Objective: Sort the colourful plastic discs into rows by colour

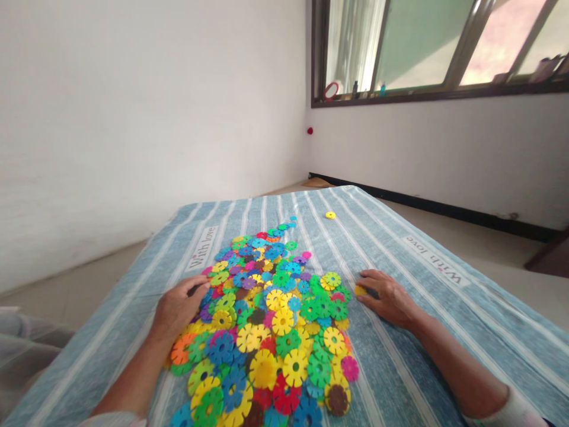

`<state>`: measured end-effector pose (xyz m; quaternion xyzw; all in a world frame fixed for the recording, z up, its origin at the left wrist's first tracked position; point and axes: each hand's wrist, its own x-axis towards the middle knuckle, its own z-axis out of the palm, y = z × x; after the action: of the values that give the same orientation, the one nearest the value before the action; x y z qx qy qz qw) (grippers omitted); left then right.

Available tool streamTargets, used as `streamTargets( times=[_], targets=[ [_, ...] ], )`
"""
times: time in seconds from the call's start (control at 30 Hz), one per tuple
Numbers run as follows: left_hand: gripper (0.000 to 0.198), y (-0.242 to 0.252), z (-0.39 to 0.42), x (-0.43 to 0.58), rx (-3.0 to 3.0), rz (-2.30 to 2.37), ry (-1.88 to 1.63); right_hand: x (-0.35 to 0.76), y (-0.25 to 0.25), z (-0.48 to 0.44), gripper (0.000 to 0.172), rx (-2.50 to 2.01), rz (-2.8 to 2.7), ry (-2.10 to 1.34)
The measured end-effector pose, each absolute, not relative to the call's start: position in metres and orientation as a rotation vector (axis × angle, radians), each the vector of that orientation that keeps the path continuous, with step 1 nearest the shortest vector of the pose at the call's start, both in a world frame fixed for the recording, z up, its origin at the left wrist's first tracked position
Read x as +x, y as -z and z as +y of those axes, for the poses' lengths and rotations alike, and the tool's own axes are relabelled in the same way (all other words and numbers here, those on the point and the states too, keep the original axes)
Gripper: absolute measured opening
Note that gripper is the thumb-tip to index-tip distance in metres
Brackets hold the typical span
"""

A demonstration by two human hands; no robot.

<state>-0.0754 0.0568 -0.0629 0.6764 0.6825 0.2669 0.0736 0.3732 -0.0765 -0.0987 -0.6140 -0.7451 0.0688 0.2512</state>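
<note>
A broad pile of notched plastic flower discs [282, 321] in yellow, green, blue, red, pink, purple and brown spreads over the middle of the cloth. My left hand [181, 303] rests at the pile's left edge, fingers bent and a gap between thumb and forefinger, its fingertips against the outer discs. No disc shows inside it. Right of the pile, my right hand [387, 298] lies low over the cloth, a yellow disc [360, 290] between its thumb and fingers. Part of that disc is hidden by the hand.
A blue-grey striped cloth [382, 367] covers the table. One yellow disc [330, 215] lies apart near the far end. A white wall [151, 118] stands to the left, and a window [422, 47] with small items on its sill is at the back right.
</note>
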Motion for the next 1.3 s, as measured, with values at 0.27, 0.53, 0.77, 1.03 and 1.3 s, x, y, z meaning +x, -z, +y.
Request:
streamTargets(
  times=[0.27, 0.53, 0.77, 1.03, 1.3],
  targets=[
    [0.042, 0.0646, 0.0578, -0.0773, 2.049, 2.048, -0.811, 0.3728, 0.0983, -0.0766, 0.027, -1.672, -2.023, -0.201],
    [0.039, 0.0654, 0.0603, -0.0786, 2.052, 2.055, -0.842, 0.3715, 0.0979, -0.0758, 0.026, -1.662, -2.01, -0.17],
    [0.04, 0.0656, 0.062, -0.0802, 2.045, 2.053, -0.837, 0.3694, 0.0955, -0.0776, 0.024, -1.659, -2.0, -0.159],
    [0.046, 0.0627, 0.0617, -0.0789, 2.008, 2.086, -0.787, 0.37, 0.0945, -0.0778, 0.025, -1.671, -2.007, -0.174],
    [0.046, 0.0591, 0.0594, -0.0754, 2.003, 2.099, -0.794, 0.3698, 0.0943, -0.0779, 0.025, -1.671, -2.01, -0.172]
  ],
)
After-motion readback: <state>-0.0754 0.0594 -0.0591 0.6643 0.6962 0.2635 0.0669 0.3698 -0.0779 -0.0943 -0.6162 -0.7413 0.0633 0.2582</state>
